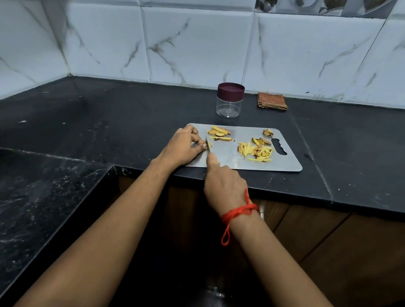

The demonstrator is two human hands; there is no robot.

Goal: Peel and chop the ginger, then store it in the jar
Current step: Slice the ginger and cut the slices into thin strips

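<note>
Ginger (210, 145) lies pinched under my left hand (183, 148) on the board (233, 160); my right hand (225, 191) grips the knife (207, 150), blade beside it. Strips (256, 151) lie right of both hands. Lidded jar (229, 101) stands behind on the black bench (106, 117), near tiled wall (200, 45). Knife handle is hidden.

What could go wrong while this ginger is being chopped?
The left hand pinches a tiny ginger piece right beside the knife held by the right hand, so a slip could nick a fingertip. The metal cutting board lies near the front edge of the counter and might slide under pressure.
</note>
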